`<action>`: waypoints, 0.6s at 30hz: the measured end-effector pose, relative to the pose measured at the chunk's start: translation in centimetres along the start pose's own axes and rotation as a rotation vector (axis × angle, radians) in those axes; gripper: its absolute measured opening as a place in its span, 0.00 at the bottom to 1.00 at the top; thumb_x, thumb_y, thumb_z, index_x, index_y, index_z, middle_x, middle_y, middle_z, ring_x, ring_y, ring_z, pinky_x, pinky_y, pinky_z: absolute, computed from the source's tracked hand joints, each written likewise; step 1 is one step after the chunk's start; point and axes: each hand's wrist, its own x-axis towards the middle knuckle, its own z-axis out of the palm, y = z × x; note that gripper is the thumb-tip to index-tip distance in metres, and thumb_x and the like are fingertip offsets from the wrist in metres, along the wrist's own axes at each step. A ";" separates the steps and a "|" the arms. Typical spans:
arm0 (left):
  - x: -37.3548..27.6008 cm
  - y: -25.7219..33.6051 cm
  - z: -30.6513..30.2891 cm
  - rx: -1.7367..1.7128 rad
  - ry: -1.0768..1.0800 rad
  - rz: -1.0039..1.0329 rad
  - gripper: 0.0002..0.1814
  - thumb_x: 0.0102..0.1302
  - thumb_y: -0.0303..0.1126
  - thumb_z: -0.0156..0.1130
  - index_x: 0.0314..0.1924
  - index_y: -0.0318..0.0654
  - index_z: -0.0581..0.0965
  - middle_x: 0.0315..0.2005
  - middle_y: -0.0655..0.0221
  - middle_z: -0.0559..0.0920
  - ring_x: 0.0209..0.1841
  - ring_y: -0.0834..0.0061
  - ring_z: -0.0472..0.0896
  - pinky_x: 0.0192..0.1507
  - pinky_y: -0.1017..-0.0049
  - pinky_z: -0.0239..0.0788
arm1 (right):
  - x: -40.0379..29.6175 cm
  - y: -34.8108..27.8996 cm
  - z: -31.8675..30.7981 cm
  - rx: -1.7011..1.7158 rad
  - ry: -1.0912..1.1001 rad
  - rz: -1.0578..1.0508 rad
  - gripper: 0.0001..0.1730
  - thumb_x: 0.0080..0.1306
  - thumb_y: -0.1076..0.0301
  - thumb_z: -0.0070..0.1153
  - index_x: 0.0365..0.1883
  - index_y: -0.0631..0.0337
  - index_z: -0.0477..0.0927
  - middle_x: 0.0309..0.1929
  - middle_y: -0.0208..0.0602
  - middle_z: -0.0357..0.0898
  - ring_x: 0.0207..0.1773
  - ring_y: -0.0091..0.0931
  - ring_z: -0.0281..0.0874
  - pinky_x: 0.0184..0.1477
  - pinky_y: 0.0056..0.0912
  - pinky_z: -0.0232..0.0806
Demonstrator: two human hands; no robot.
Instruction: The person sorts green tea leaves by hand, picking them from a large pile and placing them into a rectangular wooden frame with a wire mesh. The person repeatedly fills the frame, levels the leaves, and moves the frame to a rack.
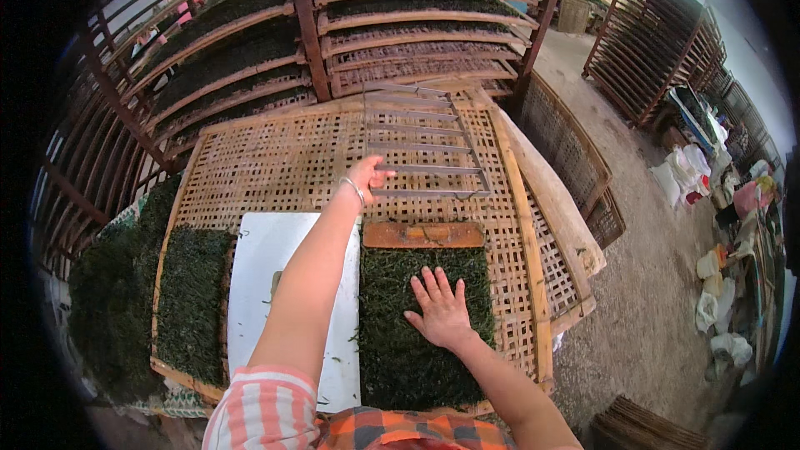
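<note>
My left hand [370, 176], with a bangle at the wrist, holds the left side of a ladder-like metal frame [431, 148] over the woven bamboo tray [269, 150]. Fingers spread, my right hand [440, 312] rests flat on a rectangular bed of dark green leafy material [412, 381]. A wooden block [423, 235] lies along the far edge of that bed. Under my left forearm is a white board [259, 262] with scattered green bits. A second green strip [190, 306] lies on the tray left of the board.
Racks of wood-edged trays [425, 15] loaded with green material stand beyond the work surface. A dark green heap [112, 306] is at the left. Woven panels [565, 137] lean at the right. White bags [684, 172] and another rack [650, 37] stand across the floor.
</note>
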 end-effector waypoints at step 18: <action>-27.8 -13.9 -18.9 1.098 0.620 0.569 0.20 0.59 0.33 0.58 0.52 0.38 0.72 0.29 0.63 0.78 0.27 0.69 0.76 0.33 0.71 0.69 | 5.3 2.1 -7.3 0.190 0.408 -0.002 0.19 0.63 0.65 0.49 0.52 0.57 0.72 0.62 0.38 0.62 0.64 0.37 0.58 0.64 0.48 0.51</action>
